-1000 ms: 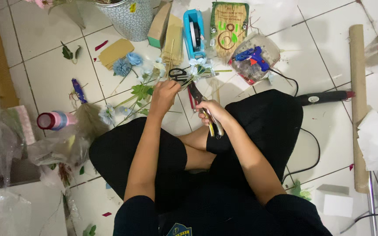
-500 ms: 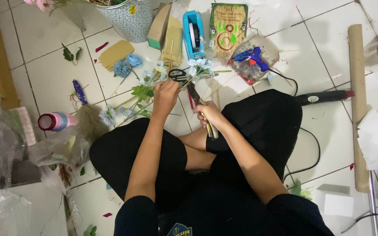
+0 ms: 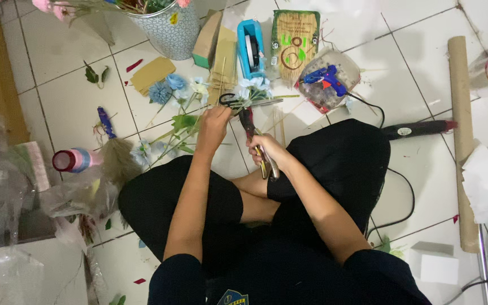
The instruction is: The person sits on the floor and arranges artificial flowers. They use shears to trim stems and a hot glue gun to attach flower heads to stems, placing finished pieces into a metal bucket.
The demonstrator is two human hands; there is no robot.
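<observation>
Head view, looking down: a person in black sits cross-legged on a white tiled floor (image 3: 57, 107). The left hand (image 3: 214, 121) is clenched around a thin stem (image 3: 184, 133) of artificial flowers, held low over the tiles just past the left knee. The right hand (image 3: 266, 151) grips pliers (image 3: 253, 135), red handles in the fist, dark tip pointing far toward the stem, close to the left hand. Black scissors (image 3: 228, 100) lie just beyond the left hand.

Risk, as I judge it: the pliers' tip sits so near the left fingers that a slip could pinch them, or the stem could spring loose.

Room is tight. Far side is crowded: a blue tape dispenser (image 3: 251, 48), a glue gun (image 3: 324, 78) in a clear tub, a patterned bucket (image 3: 168, 28). A cardboard tube (image 3: 462, 130) lies along the right; plastic bags (image 3: 80, 195) pile at the left. Open tile remains only at far left.
</observation>
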